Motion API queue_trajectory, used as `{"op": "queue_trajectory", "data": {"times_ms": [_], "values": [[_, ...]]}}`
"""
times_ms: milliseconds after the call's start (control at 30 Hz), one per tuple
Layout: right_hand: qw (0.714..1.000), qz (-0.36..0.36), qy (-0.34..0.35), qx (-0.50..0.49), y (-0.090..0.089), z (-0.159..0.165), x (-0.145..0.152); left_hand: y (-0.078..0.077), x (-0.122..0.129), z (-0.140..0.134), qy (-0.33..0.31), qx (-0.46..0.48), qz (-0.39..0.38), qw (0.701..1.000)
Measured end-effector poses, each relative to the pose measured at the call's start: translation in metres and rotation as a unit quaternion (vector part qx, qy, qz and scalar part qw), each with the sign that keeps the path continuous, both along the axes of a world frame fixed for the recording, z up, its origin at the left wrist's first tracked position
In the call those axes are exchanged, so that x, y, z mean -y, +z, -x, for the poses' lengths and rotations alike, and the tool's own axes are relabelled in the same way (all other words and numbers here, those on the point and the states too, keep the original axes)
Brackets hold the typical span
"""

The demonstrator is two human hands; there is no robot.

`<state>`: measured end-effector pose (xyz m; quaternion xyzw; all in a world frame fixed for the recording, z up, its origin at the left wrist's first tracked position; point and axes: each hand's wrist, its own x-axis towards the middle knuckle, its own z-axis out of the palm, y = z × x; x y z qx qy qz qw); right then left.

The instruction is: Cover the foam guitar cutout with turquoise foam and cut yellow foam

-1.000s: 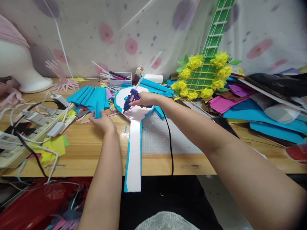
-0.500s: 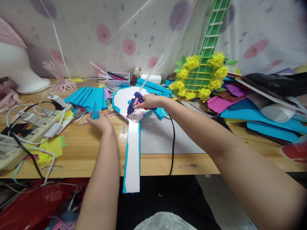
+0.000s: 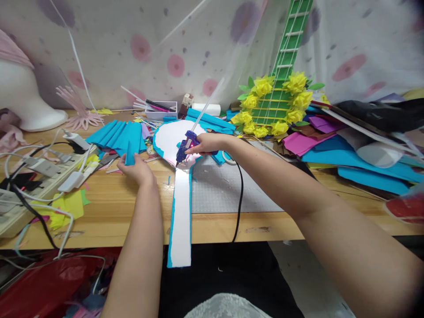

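My right hand [image 3: 208, 143] is closed around a blue hot glue gun [image 3: 187, 143] with a long clear glue stick [image 3: 208, 104] jutting from its back. Its nozzle points down at the lower edge of a white guitar-like cutout [image 3: 181, 216] with blue paper along its borders, where the round body meets the long neck. The neck sticks out over the table's front edge. To the left, my left hand [image 3: 137, 168] pinches a narrow folded strip of blue paper [image 3: 130, 154]. Pleated blue crepe paper [image 3: 119, 136] lies just behind that hand.
A grey cutting mat [image 3: 228, 190] lies under the cutout, crossed by the black cord [image 3: 240, 198]. Power strips [image 3: 39, 187] with tangled cables fill the left. A green guitar with yellow flowers [image 3: 281, 101] leans at the back; coloured paper sheets [image 3: 357, 159] pile up right.
The glue gun's nozzle has shifted slightly down along the cutout's edge. My left hand keeps its hold on the blue strip; the whole view has moved a little.
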<state>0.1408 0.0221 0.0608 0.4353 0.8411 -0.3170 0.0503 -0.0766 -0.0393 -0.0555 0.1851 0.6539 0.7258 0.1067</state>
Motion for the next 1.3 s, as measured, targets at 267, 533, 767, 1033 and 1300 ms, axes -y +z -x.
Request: {"op": "queue_trajectory", "data": {"times_ms": [267, 533, 767, 1033, 1300], "values": [[0.989, 0.056, -0.034, -0.136, -0.004, -0.021, 0.002, 0.011, 0.000, -0.011, 0.063, 0.055, -0.049, 0.995], [0.872, -0.078, -0.284, -0.391, -0.039, -0.110, 0.009, 0.023, 0.000, -0.028, -0.042, 0.128, -0.035, 0.990], [0.775, -0.254, -0.519, -0.255, -0.103, -0.197, -0.004, 0.029, 0.006, -0.034, -0.013, 0.072, -0.049, 0.996], [0.766, -0.273, -0.560, -0.158, -0.114, -0.218, -0.008, 0.031, 0.010, -0.037, -0.039, 0.032, -0.066, 0.997], [0.810, -0.271, -0.513, -0.081, -0.109, -0.222, 0.000, 0.023, 0.008, -0.032, -0.030, 0.013, -0.093, 0.995]]}}
